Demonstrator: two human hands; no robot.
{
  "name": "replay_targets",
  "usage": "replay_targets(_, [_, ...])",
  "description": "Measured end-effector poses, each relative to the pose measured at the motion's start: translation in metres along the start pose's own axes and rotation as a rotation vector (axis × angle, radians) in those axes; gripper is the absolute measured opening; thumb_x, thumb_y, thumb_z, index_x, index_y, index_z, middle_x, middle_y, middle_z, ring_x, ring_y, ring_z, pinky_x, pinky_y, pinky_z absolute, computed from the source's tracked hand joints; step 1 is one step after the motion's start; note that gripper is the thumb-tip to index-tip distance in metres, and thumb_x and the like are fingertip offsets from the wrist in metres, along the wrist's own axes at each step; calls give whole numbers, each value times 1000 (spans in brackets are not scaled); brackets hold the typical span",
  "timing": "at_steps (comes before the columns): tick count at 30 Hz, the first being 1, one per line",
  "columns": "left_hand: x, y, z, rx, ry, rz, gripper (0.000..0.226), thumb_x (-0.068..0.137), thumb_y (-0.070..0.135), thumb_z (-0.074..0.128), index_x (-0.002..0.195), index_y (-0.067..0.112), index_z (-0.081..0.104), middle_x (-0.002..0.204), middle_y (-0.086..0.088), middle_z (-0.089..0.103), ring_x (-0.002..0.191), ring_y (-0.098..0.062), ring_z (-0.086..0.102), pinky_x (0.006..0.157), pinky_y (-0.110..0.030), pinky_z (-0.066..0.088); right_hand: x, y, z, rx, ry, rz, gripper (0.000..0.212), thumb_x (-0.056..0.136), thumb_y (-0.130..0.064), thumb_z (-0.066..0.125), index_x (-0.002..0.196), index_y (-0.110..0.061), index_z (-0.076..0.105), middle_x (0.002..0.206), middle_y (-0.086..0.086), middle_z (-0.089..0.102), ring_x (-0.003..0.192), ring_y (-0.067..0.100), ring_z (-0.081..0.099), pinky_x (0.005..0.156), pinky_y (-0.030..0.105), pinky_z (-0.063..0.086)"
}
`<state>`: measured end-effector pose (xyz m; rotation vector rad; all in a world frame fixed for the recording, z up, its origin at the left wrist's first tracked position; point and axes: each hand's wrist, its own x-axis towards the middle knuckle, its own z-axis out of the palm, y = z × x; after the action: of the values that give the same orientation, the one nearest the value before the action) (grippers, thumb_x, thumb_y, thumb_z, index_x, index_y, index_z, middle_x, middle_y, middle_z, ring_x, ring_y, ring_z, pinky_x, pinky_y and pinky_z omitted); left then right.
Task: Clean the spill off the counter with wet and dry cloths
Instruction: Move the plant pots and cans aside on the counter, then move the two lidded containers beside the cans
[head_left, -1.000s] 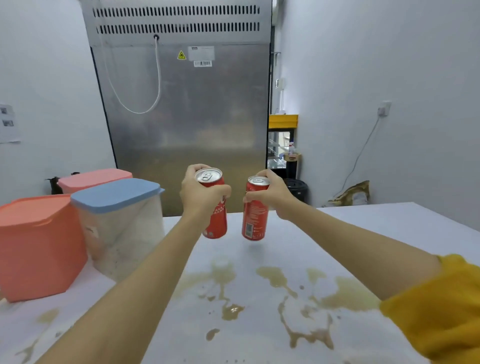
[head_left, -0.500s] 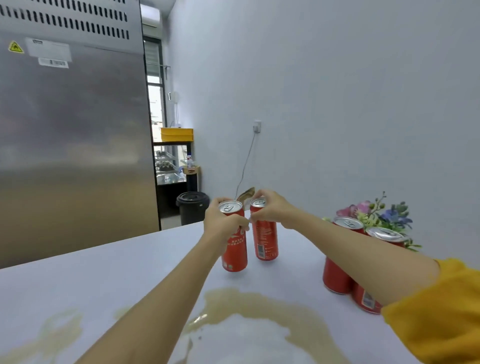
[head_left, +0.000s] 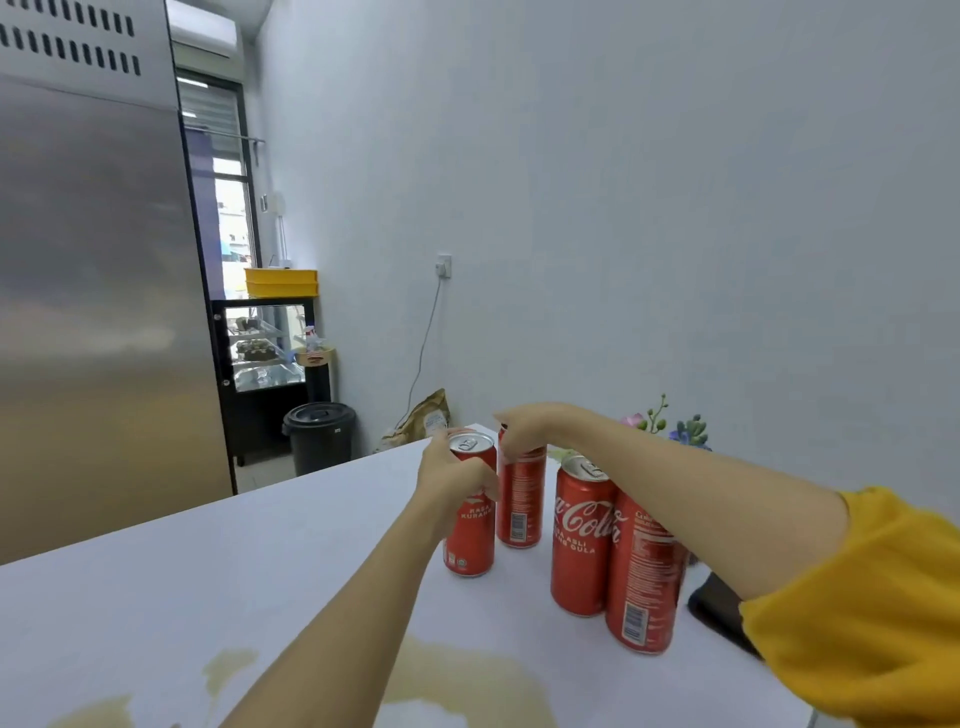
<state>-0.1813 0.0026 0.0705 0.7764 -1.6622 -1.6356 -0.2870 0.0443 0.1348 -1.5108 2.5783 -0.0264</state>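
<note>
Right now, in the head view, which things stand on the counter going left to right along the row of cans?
Can held by the left hand at → can under the right hand at → Coca-Cola can → nearest can → dark flat thing at the counter edge.

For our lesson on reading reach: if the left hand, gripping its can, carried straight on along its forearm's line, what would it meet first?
Probably nothing on the counter: past the left hand and its can lies bare surface, then the brown bag by the wall, though depth is unclear.
</note>
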Motion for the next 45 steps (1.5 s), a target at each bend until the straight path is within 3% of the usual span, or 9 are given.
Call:
replay_targets(5, [8,-5,18,-2,-96,15,59,50,-15,62,100,15,55,92,-15,65,83,-28,62,72,-38,54,-4,22,-8,70,-22,61,40,89,-4,38,128,1,49,131,17,52,108,29,56,87,36,46])
replay_targets(9, [10,-10,38,12,-159,57,75,32,-10,54,106,4,53,89,-20,62,75,-27,60,60,-33,50,-10,34,-13,122,-53,97,20,84,8,35,69,-2,45,74,16,45,57,20,37,51,24,31])
replay_targets(13, [3,-14,53,15,-134,63,74,36,-12,46,106,11,52,88,-21,61,71,-27,56,48,-27,39,-20,34,-18,288,78,162,30,87,8,33,59,-2,37,60,14,36,46,22,33,41,24,30])
replay_targets(16, [-2,-9,47,61,-120,69,68,65,-19,41,121,20,45,102,-11,58,82,-22,54,44,-21,34,-24,25,-30,458,219,114,25,92,-1,34,95,11,56,100,29,58,88,37,58,72,31,45])
replay_targets(18, [-5,-1,33,89,-69,73,72,73,-20,37,132,23,36,120,-6,51,100,-20,52,41,-19,36,-26,10,-41,540,323,23,40,90,-3,36,127,4,49,133,19,50,122,34,47,96,33,41])
replay_targets(21, [-15,17,-6,148,78,85,71,76,-19,34,136,18,36,125,-4,49,96,-15,51,48,-22,36,-36,-32,-57,599,380,-139,54,88,-7,37,142,-8,36,146,13,39,134,32,35,109,37,31])
replay_targets(35, [-234,26,-313,437,1093,75,42,79,-8,39,112,12,55,116,-8,56,96,-20,50,72,-27,41,-90,-314,58,675,7,-802,51,92,-21,46,142,-18,37,146,4,39,131,24,40,102,29,35])
replay_targets(41, [-282,33,-386,613,1305,-2,42,77,5,52,118,15,55,124,-15,40,114,-31,48,97,-38,44,-116,-397,80,836,-186,-910,54,92,-30,54,142,-22,37,146,1,38,111,16,51,103,33,42])
replay_targets(45, [-296,34,-427,708,1302,17,53,79,14,60,130,14,47,132,-17,33,123,-33,39,106,-34,33,-129,-448,81,953,-275,-922,63,91,-38,56,146,-20,30,148,1,34,118,17,45,92,27,41])
